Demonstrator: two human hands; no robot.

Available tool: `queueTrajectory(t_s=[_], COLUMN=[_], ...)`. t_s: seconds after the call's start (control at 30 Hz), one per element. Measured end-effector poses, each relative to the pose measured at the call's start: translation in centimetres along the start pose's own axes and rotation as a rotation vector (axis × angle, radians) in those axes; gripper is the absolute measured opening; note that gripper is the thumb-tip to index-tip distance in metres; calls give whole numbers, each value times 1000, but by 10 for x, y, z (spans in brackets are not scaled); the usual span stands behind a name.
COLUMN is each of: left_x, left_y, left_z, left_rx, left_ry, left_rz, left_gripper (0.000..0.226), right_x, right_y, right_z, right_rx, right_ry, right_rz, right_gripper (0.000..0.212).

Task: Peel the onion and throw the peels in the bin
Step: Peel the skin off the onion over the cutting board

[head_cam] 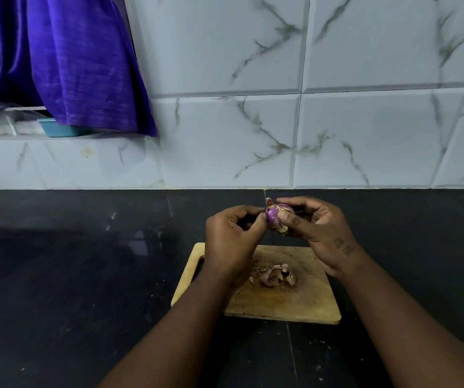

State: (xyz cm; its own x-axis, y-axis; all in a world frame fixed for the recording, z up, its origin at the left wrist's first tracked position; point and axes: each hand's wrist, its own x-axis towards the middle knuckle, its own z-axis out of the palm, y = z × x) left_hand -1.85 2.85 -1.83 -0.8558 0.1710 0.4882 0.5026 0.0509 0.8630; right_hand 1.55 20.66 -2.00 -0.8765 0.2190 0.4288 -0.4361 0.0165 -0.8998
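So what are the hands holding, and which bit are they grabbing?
A small purple onion. The right hand holds its body, thumb on the front; the left hand pinches at its left side.

Dim, cool indoor light. Black counter [57, 275] underexposed, with faint pale reflections mid-left. Tiled wall [337, 121] brightest, evenly lit, no hard shadows. Wide-angle distortion: tile lines bow toward the edges. Overall slightly soft, and the purple curtain [79, 65] looks smeared.

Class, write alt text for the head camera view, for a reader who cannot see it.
The left hand and right hand hold a small purple onion, partly peeled. A wooden board on the dark counter carries loose peels.
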Motion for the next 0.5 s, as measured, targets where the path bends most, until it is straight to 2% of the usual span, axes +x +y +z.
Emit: queueTrajectory(t_s=[0.3, 0.4, 0.5], left_x=[-2, 1, 1], left_y=[-1, -3, -7], left_z=[3, 2, 4], left_rx=[190, 288, 182], left_ry=[65, 98, 103], left_rz=[116, 183, 136], left_gripper=[15, 19, 21], right_x=[0, 0, 1], right_y=[3, -1, -2], right_z=[2, 5, 4], right_rx=[-21, 61, 88], right_ry=[-1, 18, 37], right_rz=[-38, -34, -32], right_gripper=[34, 32, 31])
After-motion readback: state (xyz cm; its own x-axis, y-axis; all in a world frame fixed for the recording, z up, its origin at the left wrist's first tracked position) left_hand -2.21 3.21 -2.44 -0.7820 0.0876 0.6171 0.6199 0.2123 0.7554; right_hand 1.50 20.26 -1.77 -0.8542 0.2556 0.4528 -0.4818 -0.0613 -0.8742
